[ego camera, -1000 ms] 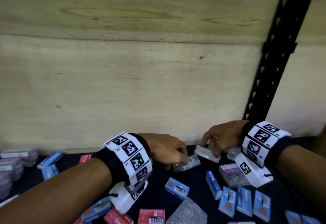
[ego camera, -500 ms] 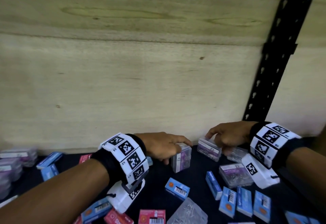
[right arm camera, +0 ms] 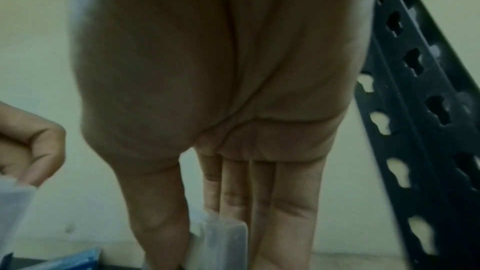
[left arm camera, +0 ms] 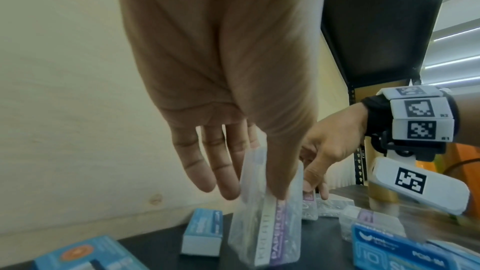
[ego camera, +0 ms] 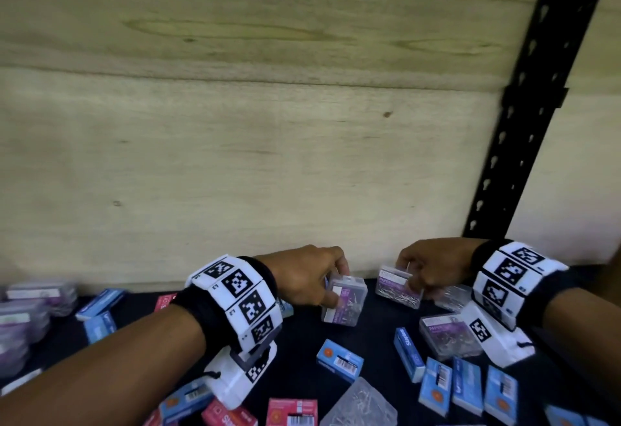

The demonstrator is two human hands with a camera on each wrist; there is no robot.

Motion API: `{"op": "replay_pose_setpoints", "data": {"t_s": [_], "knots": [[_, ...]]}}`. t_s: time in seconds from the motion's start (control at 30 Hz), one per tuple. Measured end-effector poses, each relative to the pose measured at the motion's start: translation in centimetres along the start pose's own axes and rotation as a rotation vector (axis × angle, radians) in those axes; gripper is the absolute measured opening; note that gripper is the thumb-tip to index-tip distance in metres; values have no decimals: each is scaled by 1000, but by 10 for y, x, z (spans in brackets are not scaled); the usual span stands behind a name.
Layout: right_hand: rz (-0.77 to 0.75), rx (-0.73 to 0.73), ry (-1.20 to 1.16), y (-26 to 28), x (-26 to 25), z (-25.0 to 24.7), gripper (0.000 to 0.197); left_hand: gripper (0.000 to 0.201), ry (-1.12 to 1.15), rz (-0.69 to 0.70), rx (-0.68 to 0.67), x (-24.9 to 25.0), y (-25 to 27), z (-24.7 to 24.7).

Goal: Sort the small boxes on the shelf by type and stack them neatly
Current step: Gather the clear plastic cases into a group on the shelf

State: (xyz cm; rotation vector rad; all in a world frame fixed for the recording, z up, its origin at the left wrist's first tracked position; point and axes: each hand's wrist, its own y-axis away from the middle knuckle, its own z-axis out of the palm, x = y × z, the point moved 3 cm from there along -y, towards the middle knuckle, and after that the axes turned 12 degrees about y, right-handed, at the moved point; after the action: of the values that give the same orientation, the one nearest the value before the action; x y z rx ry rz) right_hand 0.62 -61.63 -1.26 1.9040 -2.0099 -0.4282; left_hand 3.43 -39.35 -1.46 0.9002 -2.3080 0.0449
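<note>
- Centrally, a clear clip box (ego camera: 342,299) stands on end on the dark shelf (ego camera: 302,341), near the back wall, pinched between the left hand's (ego camera: 304,274) thumb and fingers.
- Just to its right, a second clear box (ego camera: 396,286) with a purple label is tilted off the shelf, gripped by the right hand (ego camera: 433,266), thumb on one face, fingers behind.
- From the left wrist, the first box (left arm camera: 267,225) reads "PAPER" on its purple strip; the thumb presses its front.
- From the right wrist, the second box (right arm camera: 221,241) shows only as a pale corner between thumb and fingers.
- More clear boxes lie under and beside the right wrist (ego camera: 447,335), and a stack (ego camera: 20,318) sits at far left.
- Blue boxes (ego camera: 339,363) lie scattered across the front, several standing in a row (ego camera: 467,388) at right.
- Red boxes (ego camera: 292,412) lie at the near edge.
- Behind stands a plywood wall (ego camera: 235,157), with a black slotted post (ego camera: 524,116) at right.
</note>
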Motion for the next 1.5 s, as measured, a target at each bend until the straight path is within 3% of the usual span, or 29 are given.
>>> {"op": "replay_pose_setpoints", "data": {"t_s": [0.17, 0.4, 0.57, 0.77, 1.03, 1.23, 1.5], "knots": [[-63, 6, -44, 8, -19, -14, 21, 37, 44, 38, 58, -3, 20, -17], [-214, 54, -50, 13, -78, -34, 24, 37, 56, -29, 119, -22, 81, -48], [-346, 113, 16, 21, -150, -48, 28, 47, 43, -166, 193, -57, 146, -72], [-504, 166, 112, 22, -254, -56, 28, 37, -20, -343, 265, -107, 241, -99], [-703, 276, 274, 34, -384, -57, 34, 40, -127, -587, 311, -163, 338, -113], [-795, 312, 298, 36, -452, -44, 39, 42, -152, -693, 279, -201, 366, -107], [-832, 317, 361, 30, -498, -24, 42, 39, -137, -698, 278, -230, 379, -97]]}}
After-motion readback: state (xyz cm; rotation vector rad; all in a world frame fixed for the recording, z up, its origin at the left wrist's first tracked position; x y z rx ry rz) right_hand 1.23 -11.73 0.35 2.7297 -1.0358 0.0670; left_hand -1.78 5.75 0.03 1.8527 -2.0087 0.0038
